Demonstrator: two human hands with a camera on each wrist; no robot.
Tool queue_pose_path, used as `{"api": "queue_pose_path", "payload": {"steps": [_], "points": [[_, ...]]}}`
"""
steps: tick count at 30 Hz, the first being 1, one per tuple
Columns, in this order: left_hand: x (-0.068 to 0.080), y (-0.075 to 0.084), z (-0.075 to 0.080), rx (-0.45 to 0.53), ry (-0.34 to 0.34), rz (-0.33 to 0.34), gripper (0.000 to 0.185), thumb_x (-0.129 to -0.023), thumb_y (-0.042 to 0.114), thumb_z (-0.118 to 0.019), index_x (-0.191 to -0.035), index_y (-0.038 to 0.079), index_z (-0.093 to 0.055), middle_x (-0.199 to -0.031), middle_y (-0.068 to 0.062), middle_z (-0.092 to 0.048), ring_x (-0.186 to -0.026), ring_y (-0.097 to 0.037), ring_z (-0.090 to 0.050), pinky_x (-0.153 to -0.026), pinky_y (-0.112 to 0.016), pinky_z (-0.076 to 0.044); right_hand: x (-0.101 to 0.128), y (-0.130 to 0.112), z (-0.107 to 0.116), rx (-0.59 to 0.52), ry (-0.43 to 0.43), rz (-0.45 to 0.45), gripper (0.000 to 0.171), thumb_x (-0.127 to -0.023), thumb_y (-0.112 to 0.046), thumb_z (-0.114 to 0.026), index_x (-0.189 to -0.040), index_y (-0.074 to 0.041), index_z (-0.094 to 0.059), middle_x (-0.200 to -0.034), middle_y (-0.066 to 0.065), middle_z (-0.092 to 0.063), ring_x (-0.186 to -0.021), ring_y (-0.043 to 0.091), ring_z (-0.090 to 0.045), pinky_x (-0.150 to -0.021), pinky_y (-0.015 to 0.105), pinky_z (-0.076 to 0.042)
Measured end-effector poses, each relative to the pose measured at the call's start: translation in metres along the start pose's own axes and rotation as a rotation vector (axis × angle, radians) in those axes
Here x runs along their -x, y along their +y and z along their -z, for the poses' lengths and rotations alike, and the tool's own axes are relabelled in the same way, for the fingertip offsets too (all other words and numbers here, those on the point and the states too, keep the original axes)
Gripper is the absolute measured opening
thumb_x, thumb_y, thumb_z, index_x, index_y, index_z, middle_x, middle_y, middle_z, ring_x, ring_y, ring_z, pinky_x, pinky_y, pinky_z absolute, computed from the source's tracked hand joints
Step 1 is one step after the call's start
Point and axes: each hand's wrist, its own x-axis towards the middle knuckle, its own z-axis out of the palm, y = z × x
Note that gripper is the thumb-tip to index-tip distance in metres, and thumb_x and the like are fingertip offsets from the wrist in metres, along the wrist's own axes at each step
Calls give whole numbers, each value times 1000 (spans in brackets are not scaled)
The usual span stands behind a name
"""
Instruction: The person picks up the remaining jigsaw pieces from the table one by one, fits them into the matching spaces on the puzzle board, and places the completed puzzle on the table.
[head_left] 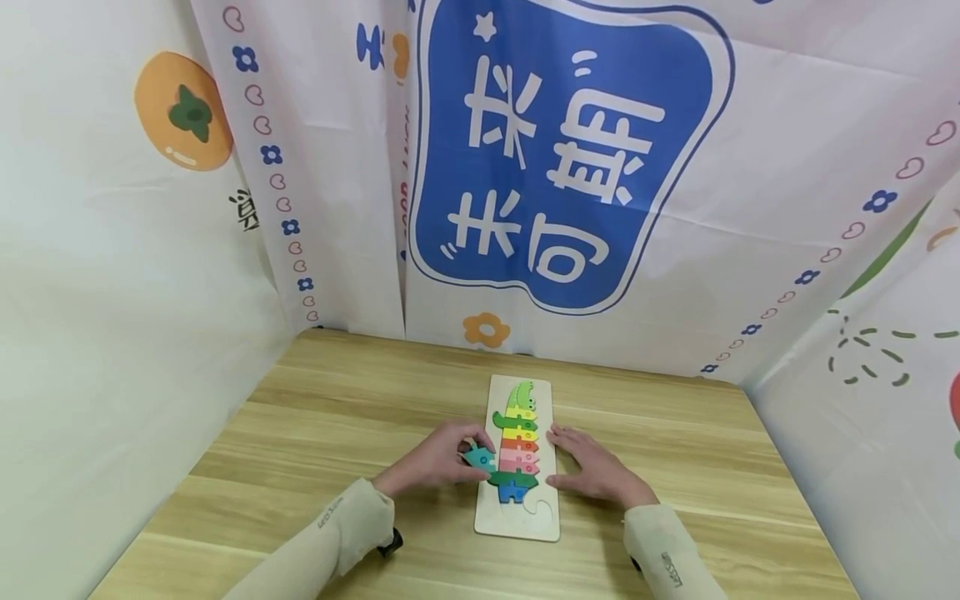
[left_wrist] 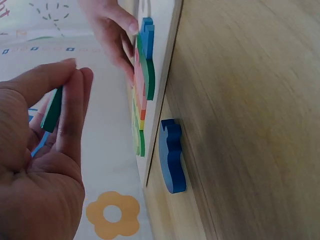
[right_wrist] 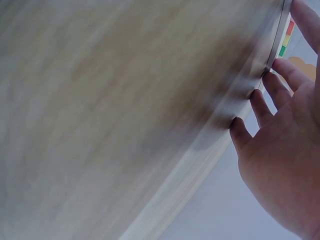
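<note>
A teal puzzle piece (head_left: 478,457) is pinched between thumb and fingers of the left hand (head_left: 438,457), held just at the left edge of the puzzle board (head_left: 517,521), while the right hand (head_left: 592,467) is laid flat with straight fingers against the board's right edge. In the head view the board is seen lying lengthwise on the wooden table (head_left: 315,433), with a crocodile row of pieces (head_left: 519,442) already seated: green at the far end, then yellow, orange, red, pink, dark green and blue. The tail recess at the near end is judged unfilled, so most of the work appears done and one or two pieces remain. On the backdrop large white Chinese characters on a blue shape (head_left: 555,158) are seen upside down; small lettering on both sleeves is too small to be read. In the left wrist view the teal piece (left_wrist: 52,111) is shown clamped between thumb and fingers (left_wrist: 70,115), and a loose blue piece (left_wrist: 172,157) is seen lying on the table beside the board's edge. In the right wrist view, much blurred, the outstretched fingers (right_wrist: 265,102) are seen touching the board's rim (right_wrist: 272,52); nothing is gripped.
</note>
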Motion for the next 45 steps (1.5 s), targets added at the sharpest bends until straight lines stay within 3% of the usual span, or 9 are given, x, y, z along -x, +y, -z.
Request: {"api": "queue_pose_path", "payload": {"steps": [8,14,18,23,29,37,41,45], "points": [[4,1,-2,-30,11,-45,24,-91,25,-82,-113,22,-72,-108,7,-64,-94,-11,-59,-79,-21,-58,0,-1,0,4,3,-7,84,-92,-55,-73,-160,-18,-40,-170,4,-31,-157,36,-25,-124,62,-25],[6,-2,-8,-142,33,-60,33,-91,34,-80,-120,17,-77,-106,9,-65,-91,-8,-56,-79,-22,-53,0,-1,0,1,1,-9,84,-92,-55,-73,-160,-18,-41,-170,5,-31,-157,36,-25,-124,62,-25],[12,0,-12,-252,32,-67,34,-95,37,-75,-125,19,-75,-115,10,-68,-96,-6,-58,-86,-26,-53,0,0,0,4,-1,-8,84,-92,-56,-72,-160,-18,-40,-170,5,-30,-157,37,-24,-124,62,-25],[19,1,-19,-293,60,-80,33,-99,37,-70,-127,20,-73,-119,8,-60,-95,-6,-55,-85,-23,-52,0,1,-1,3,-4,-12,85,-92,-56,-72,-160,-18,-40,-170,5,-30,-157,36,-25,-124,62,-25],[22,-1,-24,-223,105,-66,30,-97,31,-73,-125,19,-75,-115,7,-60,-94,-8,-55,-82,-22,-50,0,0,-1,-8,-3,-17,84,-92,-55,-73,-160,-18,-40,-170,5,-30,-158,37,-24,-124,63,-25],[21,-12,-27,-72,52,53,37,-88,24,-84,-121,14,-69,-111,4,-69,-92,-7,-62,-80,-23,-54,1,0,0,-8,-10,-18,85,-92,-56,-72,-161,-19,-38,-171,4,-28,-158,37,-23,-124,62,-24],[21,-16,-28,-5,51,92,31,-85,22,-87,-111,15,-72,-108,3,-68,-90,-13,-59,-75,-23,-53,0,1,-1,-2,-9,-29,85,-92,-57,-72,-161,-21,-38,-171,2,-28,-158,35,-23,-125,61,-24],[22,-19,-29,62,58,144,29,-86,20,-86,-113,17,-75,-112,0,-68,-94,-16,-59,-77,-24,-53,-1,2,-1,-6,-4,-32,85,-91,-57,-72,-161,-22,-39,-171,0,-28,-158,34,-23,-125,61,-24]]}}
